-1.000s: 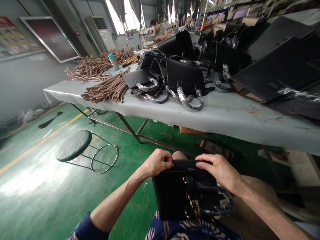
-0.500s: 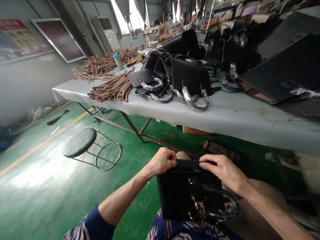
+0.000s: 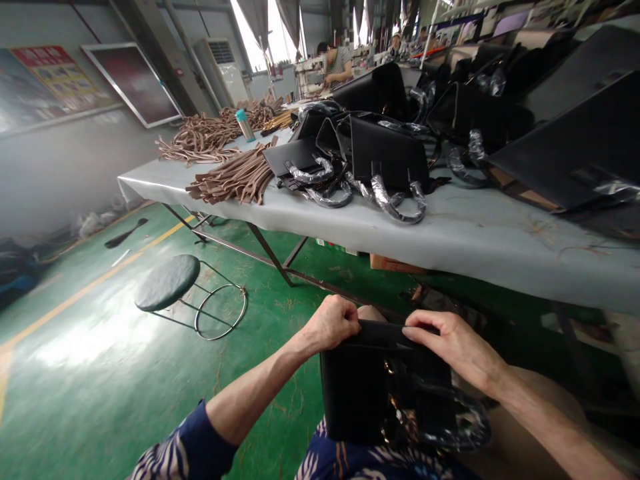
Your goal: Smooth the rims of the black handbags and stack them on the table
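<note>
A black handbag (image 3: 354, 393) lies across my lap, with gold-coloured fittings and a plastic-wrapped handle (image 3: 477, 423) toward the right. My left hand (image 3: 334, 324) is closed on the bag's far edge near its left corner, thumb against bent fingers. Further right along that same edge, my right hand (image 3: 445, 337) pinches the black material between thumb and fingers. A short stretch of the edge shows between both hands. The fingertips' far side is hidden behind the bag.
A covered table (image 3: 400, 241) stands ahead, bearing several black handbags (image 3: 387, 153), brown strap bundles (image 3: 235, 177) and a bottle (image 3: 245, 125). A round stool (image 3: 167, 283) is on the green floor at left. A co-worker (image 3: 337, 65) sits in the background.
The whole view has shifted slightly, so everything appears a little further right. Both hands keep their hold on the bag's edge, with hardly any movement between them.
</note>
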The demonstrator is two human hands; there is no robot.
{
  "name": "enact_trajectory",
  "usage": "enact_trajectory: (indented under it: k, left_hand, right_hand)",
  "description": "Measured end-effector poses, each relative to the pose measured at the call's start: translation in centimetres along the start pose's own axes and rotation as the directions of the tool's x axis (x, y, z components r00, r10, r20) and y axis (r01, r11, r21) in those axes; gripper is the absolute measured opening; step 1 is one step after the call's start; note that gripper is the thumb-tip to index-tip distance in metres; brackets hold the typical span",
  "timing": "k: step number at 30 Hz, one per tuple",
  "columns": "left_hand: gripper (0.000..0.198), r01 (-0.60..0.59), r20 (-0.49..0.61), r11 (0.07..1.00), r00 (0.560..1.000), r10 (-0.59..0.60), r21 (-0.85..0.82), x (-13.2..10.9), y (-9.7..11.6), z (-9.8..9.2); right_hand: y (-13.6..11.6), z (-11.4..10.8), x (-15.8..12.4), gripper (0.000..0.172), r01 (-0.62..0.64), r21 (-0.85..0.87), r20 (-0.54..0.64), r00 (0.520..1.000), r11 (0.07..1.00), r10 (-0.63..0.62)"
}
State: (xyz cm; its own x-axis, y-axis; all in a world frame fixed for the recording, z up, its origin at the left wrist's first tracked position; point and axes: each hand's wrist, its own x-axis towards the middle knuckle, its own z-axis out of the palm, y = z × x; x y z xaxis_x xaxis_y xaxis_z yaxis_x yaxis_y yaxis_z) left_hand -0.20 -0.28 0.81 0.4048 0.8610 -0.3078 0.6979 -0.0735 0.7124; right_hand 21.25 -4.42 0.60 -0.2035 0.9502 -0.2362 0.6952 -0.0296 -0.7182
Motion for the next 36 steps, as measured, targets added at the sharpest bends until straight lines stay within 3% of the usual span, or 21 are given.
enact_trajectory:
  k: [6,10,18,22,28,32,36]
  left_hand:
    - [0.013,-0.041,0.043,0.998,0.998,0.043,-0.039,-0.1,-0.4,0.1]
    - [0.014,-0.092,0.045,0.995,0.995,0.093,-0.041,-0.4,-0.3,0.2]
    - [0.011,-0.079,0.057,0.996,0.995,0.081,-0.038,-0.6,-0.1,0.1]
    - [0.01,-0.084,0.056,0.996,0.995,0.086,-0.038,-0.6,-0.1,0.2]
    - [0.008,-0.107,0.083,0.994,0.991,0.109,-0.024,-0.6,0.3,0.5]
    - [0.01,-0.204,0.073,0.977,0.975,0.209,-0.064,-1.0,0.7,-0.1]
    - [0.021,-0.283,-0.021,0.951,0.959,0.283,-0.125,-1.7,1.3,-1.2]
  right_hand:
    - [-1.6,0.0,0.6,0.023,0.147,-0.276,0.057,0.989,0.95,-0.137]
    - [-2.2,0.8,1.0,0.022,0.226,-0.358,0.095,0.974,0.906,-0.206]
    - [-2.2,1.6,1.1,0.024,0.227,-0.327,0.076,0.974,0.917,-0.213]
    - [-2.8,1.1,1.4,0.023,0.188,-0.307,0.115,0.98,0.933,-0.16]
    - [-4.1,1.2,1.8,0.022,0.345,-0.185,0.266,0.919,0.92,-0.291]
    - [-4.8,1.4,1.3,0.025,0.278,-0.327,0.23,0.951,0.903,-0.209]
    - [-5.4,0.5,0.6,0.024,0.175,-0.502,0.122,0.984,0.847,-0.131]
